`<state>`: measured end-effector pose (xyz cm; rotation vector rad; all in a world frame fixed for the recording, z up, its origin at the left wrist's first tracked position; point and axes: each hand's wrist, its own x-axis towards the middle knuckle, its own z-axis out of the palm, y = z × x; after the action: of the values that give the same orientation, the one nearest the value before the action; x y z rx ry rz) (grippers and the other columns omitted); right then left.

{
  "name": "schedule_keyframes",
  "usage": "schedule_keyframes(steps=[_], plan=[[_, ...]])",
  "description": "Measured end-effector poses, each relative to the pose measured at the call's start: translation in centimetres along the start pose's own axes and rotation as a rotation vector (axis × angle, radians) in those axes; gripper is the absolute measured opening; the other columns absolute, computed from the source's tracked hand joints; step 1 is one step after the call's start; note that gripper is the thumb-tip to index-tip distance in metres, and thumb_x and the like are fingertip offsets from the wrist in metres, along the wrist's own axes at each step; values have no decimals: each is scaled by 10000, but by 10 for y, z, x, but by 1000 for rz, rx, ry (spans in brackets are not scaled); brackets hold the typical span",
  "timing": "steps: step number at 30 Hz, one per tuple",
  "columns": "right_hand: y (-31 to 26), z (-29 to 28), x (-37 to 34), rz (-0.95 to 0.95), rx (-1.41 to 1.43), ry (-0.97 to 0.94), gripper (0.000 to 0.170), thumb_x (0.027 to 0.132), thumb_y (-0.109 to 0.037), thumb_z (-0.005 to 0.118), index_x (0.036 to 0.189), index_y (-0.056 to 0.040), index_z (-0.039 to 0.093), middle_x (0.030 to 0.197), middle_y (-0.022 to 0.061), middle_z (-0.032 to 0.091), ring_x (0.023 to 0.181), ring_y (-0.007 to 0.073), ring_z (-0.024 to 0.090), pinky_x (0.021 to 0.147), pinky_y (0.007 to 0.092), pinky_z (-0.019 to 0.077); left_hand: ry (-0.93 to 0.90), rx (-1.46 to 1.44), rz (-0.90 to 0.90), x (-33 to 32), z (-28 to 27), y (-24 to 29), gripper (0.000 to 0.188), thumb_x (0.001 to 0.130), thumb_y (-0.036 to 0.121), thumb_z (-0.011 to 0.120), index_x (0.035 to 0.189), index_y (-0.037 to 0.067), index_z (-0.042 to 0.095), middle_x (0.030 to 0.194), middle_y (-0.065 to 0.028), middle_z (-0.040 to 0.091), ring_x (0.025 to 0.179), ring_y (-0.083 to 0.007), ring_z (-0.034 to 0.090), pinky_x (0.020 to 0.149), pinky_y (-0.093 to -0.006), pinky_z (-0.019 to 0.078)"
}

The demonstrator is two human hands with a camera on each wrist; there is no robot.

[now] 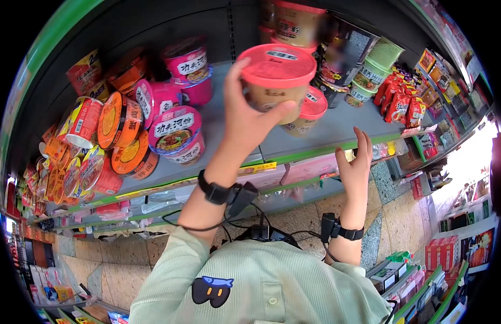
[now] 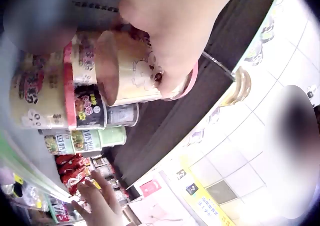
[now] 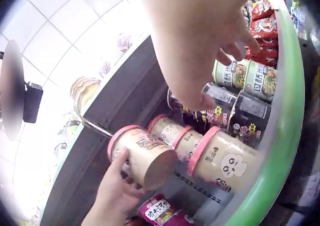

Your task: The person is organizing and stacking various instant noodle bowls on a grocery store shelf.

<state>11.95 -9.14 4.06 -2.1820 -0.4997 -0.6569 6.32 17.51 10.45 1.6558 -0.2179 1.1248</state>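
My left hand grips a beige instant noodle tub with a red lid, fingers and thumb spread round its side. In the right wrist view that tub is tilted, its plain base showing, held off the shelf. Just beyond it a similar beige tub stands on the shelf, with more stacked behind. My right hand holds nothing; its fingers are extended in front of the shelf edge. In the right wrist view the right hand overlaps black tubs.
Pink noodle bowls and orange ones crowd the shelf's left side. Green-and-white tubs and red packets stand to the right. A green-edged shelf lip runs along the front. Cables hang near my waist.
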Motion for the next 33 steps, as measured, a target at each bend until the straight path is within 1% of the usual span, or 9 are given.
schedule_keyframes(steps=[5, 8, 11, 20, 24, 28, 29, 32, 33], plan=[[26, -31, -6, 35, -16, 23, 646, 813, -126, 705, 1421, -27, 513, 1453, 281, 472, 1354, 448, 459, 1127, 495, 378, -77, 109, 33, 15, 55, -32, 1011, 730, 181, 930, 1501, 98, 282, 1462, -168, 416, 1318, -295, 496, 1038, -448, 503], [56, -47, -8, 66, -43, 44, 615, 812, -101, 702, 1394, -12, 524, 1425, 264, 496, 1328, 430, 488, 1121, 481, 387, -57, 67, -64, 18, 71, -50, 1030, 687, 264, 943, 1489, 107, 317, 1432, -197, 366, 1331, -367, 444, 1111, -470, 424], [75, -55, -7, 104, -70, 47, 599, 811, -91, 702, 1379, -7, 532, 1402, 245, 515, 1322, 422, 487, 1123, 480, 383, -41, 144, -69, 13, 79, -56, 1036, 678, 267, 946, 1490, 104, 324, 1430, -198, 375, 1334, -371, 442, 1116, -471, 419], [108, -33, 11, 124, 71, -86, 596, 832, -73, 699, 1396, -9, 516, 1396, 233, 517, 1314, 405, 491, 1117, 468, 387, -4, 20, -141, 1, 82, -62, 1351, 623, 335, 978, 1613, 47, 105, 1546, -248, 296, 1430, -391, 380, 1163, -490, 385], [102, -18, 18, 68, 136, -170, 582, 839, -54, 685, 1394, -12, 511, 1393, 222, 515, 1320, 402, 484, 1120, 459, 383, -94, 275, -114, -10, 71, -46, 1366, 663, 220, 974, 1617, 53, 11, 1579, -260, 293, 1469, -378, 353, 1150, -536, 390], [95, -7, 28, 13, 231, -180, 536, 830, -10, 672, 1352, -5, 555, 1367, 205, 553, 1270, 367, 539, 1082, 446, 423, -53, 382, -127, -38, 51, -34, 1248, 689, 193, 954, 1608, 45, 123, 1538, -246, 370, 1402, -354, 447, 1098, -493, 443], [87, -7, 31, -3, 254, -151, 476, 832, 12, 665, 1303, 4, 595, 1322, 183, 590, 1172, 315, 603, 1000, 405, 477, -48, 397, -126, -47, 43, -32, 1164, 705, 177, 941, 1586, 45, 191, 1515, -229, 400, 1371, -336, 472, 1074, -474, 457], [89, 1, 36, -61, 380, -144, 419, 845, 19, 659, 1262, 8, 617, 1271, 156, 618, 1065, 266, 636, 920, 369, 507, -34, 453, -125, -72, 15, -20, 885, 755, 130, 894, 1480, 42, 394, 1418, -180, 502, 1260, -284, 547, 1001, -414, 491], [82, 3, 37, -92, 386, -96, 323, 857, 26, 651, 1179, 12, 650, 1162, 125, 660, 920, 206, 643, 845, 331, 512, -30, 481, -124, -78, 7, -11, 770, 772, 113, 874, 1418, 38, 462, 1366, -165, 544, 1211, -270, 572, 975, -395, 498]])
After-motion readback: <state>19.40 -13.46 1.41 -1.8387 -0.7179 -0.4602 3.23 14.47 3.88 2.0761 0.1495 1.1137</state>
